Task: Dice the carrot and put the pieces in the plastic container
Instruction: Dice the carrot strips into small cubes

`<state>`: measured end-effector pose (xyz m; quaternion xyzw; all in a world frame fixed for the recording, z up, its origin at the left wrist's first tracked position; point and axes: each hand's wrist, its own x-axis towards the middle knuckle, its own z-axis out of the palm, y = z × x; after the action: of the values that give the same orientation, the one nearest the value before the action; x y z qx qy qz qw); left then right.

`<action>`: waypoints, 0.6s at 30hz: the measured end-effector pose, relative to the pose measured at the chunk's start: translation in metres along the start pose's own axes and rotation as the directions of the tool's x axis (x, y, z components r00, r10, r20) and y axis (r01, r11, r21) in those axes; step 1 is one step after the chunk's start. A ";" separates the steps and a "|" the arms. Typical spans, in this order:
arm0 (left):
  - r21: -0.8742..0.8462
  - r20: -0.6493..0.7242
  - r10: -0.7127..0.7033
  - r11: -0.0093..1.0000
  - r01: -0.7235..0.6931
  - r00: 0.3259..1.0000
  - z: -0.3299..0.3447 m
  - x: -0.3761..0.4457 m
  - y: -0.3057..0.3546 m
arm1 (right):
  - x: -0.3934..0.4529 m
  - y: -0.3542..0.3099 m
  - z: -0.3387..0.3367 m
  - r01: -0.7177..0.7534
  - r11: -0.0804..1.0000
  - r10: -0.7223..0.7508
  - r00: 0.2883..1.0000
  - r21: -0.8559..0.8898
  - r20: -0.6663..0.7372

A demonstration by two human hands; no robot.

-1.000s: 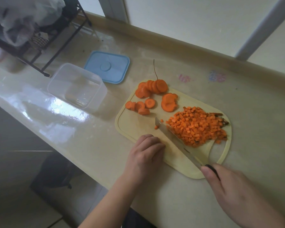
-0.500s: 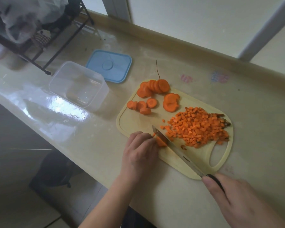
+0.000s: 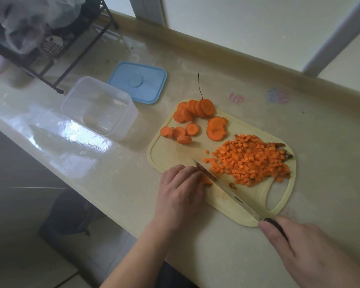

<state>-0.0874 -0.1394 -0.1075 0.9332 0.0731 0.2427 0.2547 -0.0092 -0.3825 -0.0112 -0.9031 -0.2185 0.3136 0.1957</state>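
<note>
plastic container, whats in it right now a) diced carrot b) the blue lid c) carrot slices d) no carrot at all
d: the plastic container holds no carrot; the diced carrot and carrot slices all sit on the cutting board, and the blue lid lies beside it.

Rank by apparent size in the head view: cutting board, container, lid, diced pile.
1. cutting board, clearly largest.
2. container.
3. diced pile, close to the container in area; unsure between them.
4. lid, though it lies farther from the camera, so it may look smaller than it is.
</note>
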 end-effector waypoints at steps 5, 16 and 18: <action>0.019 0.005 0.033 0.999 -0.033 0.999 0.002 -0.001 -0.001 | 0.002 -0.003 0.009 -0.001 1.000 0.001 1.000 -0.016 0.007; -0.138 -0.021 -0.009 0.990 0.006 1.000 -0.002 -0.001 -0.007 | 0.003 -0.004 0.008 0.010 0.998 -0.005 0.997 0.060 -0.075; -0.150 -0.035 -0.003 0.989 -0.002 0.999 -0.004 -0.002 -0.007 | 0.001 -0.007 0.008 0.025 0.997 -0.020 0.997 0.079 -0.071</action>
<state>-0.0915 -0.1323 -0.1092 0.9069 0.0593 0.2639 0.3231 -0.0157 -0.3745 -0.0141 -0.9025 -0.2089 0.2879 0.2428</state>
